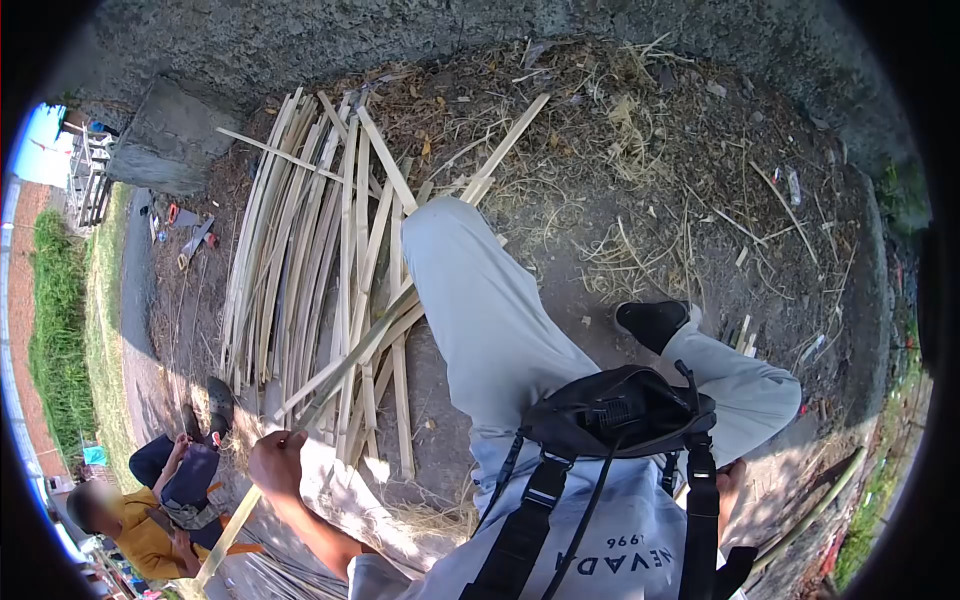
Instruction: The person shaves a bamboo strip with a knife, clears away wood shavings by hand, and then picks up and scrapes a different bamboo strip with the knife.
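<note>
My left hand [275, 465] is closed around a long, flat pale wooden or bamboo strip [228, 538]. One end of it sticks out below the fist, and the strip seems to run on past my thumb toward the pile. Beside my left knee lies that pile of long split strips [290, 240], some crossing over others. At my right side, my right hand [733, 487] shows only in part behind a black strap; its fingers are hidden. A black bag [620, 410] hangs open across my waist.
A person in a yellow top [150, 535] sits at the lower left, near more thin strips. Shavings [640, 245] litter the ground ahead. A rough wall [480, 30] runs along the far side, with a concrete block [165, 140] at left. A green pole [815, 510] lies at right.
</note>
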`<state>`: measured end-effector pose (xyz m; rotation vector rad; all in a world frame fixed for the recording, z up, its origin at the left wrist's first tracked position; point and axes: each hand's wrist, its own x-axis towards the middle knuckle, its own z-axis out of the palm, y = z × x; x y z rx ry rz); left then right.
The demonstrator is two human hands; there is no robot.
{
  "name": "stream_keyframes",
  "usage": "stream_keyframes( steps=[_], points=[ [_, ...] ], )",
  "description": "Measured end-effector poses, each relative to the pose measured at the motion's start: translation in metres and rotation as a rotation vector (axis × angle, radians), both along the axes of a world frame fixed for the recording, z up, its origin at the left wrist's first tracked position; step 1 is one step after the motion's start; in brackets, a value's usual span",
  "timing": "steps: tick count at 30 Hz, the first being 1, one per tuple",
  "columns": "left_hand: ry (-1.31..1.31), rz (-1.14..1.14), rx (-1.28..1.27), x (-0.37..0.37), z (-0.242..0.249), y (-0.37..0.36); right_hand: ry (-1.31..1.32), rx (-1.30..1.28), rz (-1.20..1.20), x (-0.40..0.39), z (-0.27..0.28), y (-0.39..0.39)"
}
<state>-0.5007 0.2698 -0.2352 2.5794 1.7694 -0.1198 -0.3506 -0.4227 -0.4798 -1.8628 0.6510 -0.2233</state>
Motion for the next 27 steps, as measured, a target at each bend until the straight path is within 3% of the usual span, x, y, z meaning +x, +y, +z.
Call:
stream_keyframes(
  steps=[3,6,9,11,14,18,21,27],
  points=[
    [0.052,0.09,0.159,0.004,0.06,-0.016,0.036,0.419,-0.214,0.013,-0.003,-0.013],
    [0.052,-0.452,0.722,-0.034,0.093,-0.003,0.073,0.761,-0.394,0.033,-0.015,-0.036],
    [0.174,-0.412,0.847,-0.034,0.148,0.003,0.101,0.98,-0.52,0.055,-0.03,-0.068],
    [0.171,-0.368,0.971,-0.013,0.166,0.007,0.053,0.931,-0.62,0.068,-0.034,-0.078],
    [0.108,-0.445,1.109,0.03,0.184,0.024,-0.054,0.57,-0.818,0.082,-0.021,-0.081],
    [0.0,-0.647,1.115,0.092,0.192,0.038,-0.171,0.564,-0.846,0.082,0.023,-0.087],
    [-0.09,-0.712,1.058,0.128,0.187,0.042,-0.265,0.422,-0.914,0.075,0.043,-0.088],
    [-0.194,-0.867,1.019,0.165,0.18,0.011,-0.338,0.503,-0.893,0.034,0.009,-0.136]
  ],
)
